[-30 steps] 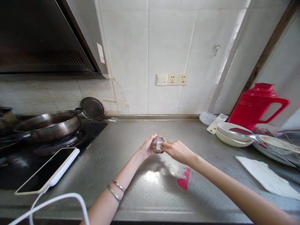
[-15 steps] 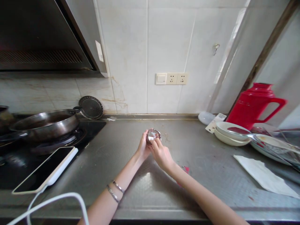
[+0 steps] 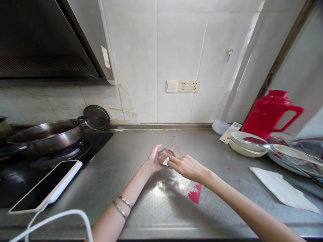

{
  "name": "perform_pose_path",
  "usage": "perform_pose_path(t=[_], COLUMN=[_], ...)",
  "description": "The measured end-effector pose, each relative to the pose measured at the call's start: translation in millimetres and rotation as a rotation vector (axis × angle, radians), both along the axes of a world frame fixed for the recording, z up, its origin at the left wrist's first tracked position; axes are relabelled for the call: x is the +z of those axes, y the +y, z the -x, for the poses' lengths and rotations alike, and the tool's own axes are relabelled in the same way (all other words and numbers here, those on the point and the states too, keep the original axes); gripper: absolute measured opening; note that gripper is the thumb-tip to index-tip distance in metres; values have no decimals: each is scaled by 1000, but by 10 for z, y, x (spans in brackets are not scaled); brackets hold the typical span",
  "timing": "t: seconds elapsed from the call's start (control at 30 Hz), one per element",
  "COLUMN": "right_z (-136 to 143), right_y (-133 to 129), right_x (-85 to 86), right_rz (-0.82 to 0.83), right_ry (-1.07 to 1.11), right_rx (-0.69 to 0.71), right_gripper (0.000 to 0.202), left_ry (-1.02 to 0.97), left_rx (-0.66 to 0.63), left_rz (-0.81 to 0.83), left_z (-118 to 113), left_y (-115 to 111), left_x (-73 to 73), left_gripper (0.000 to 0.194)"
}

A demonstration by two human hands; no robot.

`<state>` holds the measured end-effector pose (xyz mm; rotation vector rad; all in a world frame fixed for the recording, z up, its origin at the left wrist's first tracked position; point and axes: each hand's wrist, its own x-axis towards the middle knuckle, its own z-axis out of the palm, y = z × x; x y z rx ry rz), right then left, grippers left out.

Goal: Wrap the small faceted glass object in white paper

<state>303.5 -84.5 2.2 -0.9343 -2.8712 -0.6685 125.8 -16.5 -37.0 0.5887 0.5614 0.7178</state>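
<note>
While left hand (image 3: 152,161) is clamped round left side of glass (image 3: 163,153), right hand (image 3: 188,167) pinches white wad (image 3: 166,161) inside it. Glass over bench (image 3: 133,143), well in from front and back edges; whether base touches, cannot tell. Flask (image 3: 264,116) near back right corner; paper towel (image 3: 282,190) nearer right front; pan (image 3: 55,139) on hob (image 3: 102,140), left end.

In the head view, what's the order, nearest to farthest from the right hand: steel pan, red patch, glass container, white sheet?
1. Glass container: at the right hand.
2. Red patch: on the counter, nearer the viewer.
3. White sheet: counter's right side.
4. Steel pan: on the stove, far left.
</note>
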Motion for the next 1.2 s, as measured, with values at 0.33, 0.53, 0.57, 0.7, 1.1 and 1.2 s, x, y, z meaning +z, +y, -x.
perform_pose_path(t=[0.33, 0.53, 0.57, 0.7, 1.1, 1.2], right_z=[-235, -62, 0, 297, 397, 218], right_y=[105, 42, 16, -65, 12, -10], right_x=[60, -145, -206, -437, -385, -293], right_rz=[38, 173, 192, 270, 172, 104], right_ry=[-42, 172, 238, 566, 526, 353], right_rx=[-22, -256, -290, -382, -394, -332], right_gripper=[15, 33, 36, 30, 22, 22], left_ry=[-53, -101, -114, -136, -249, -251], left_rx=[-60, 215, 239, 301, 307, 187], left_rz=[37, 21, 10, -30, -179, -193], left_z=[-131, -243, -248, -250, -226, -161], left_y=[-104, -101, -103, -129, -197, -148], left_x=[-35, -64, -67, -97, -58, -17], left_gripper=[37, 33, 33, 37, 37, 45])
